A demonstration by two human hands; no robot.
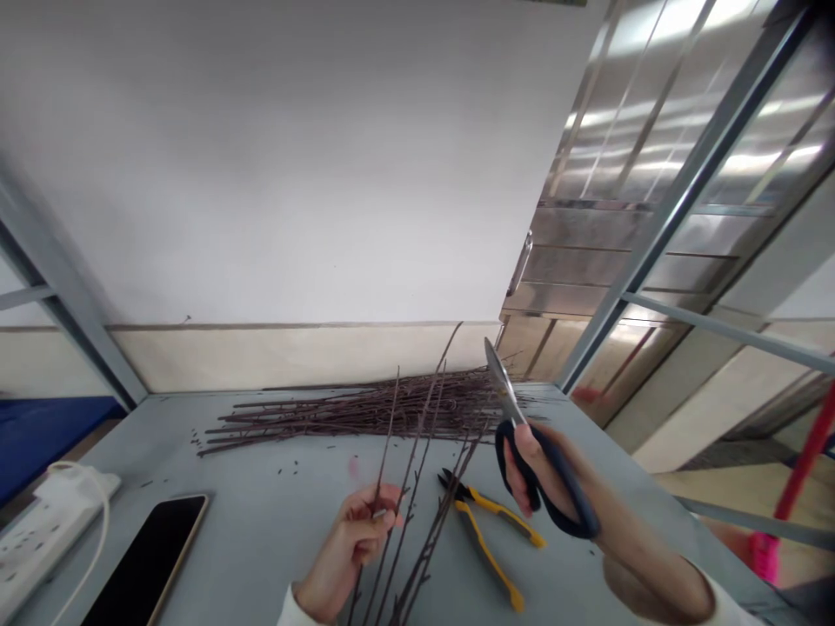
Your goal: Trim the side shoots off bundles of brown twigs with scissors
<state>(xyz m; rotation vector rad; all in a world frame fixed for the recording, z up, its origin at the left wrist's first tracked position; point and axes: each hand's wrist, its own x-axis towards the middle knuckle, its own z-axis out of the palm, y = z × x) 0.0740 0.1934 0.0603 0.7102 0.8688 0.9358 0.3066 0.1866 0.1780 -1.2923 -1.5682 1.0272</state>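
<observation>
My left hand (356, 543) is shut around a thin dark twig (384, 443) that stands upright from my fingers. Several more twigs (434, 513) cross the space beside that hand, and I cannot tell whether it holds them too. My right hand (531, 474) grips black-handled scissors (548, 482), with the steel blades (502, 382) closed and pointing up and left. Those blades overlap the right end of a long pile of dark twigs (352, 413) on the grey table (274, 487). Yellow-handled side cutters (486, 530) lie on the table between and below my hands, touching neither.
A black smartphone (147, 561) and a white power strip (45, 539) with a white cable lie at the table's near left. Small twig bits dot the tabletop. Grey metal frame posts (684, 191) rise at both sides, and a red pole (796, 469) stands beyond the right edge.
</observation>
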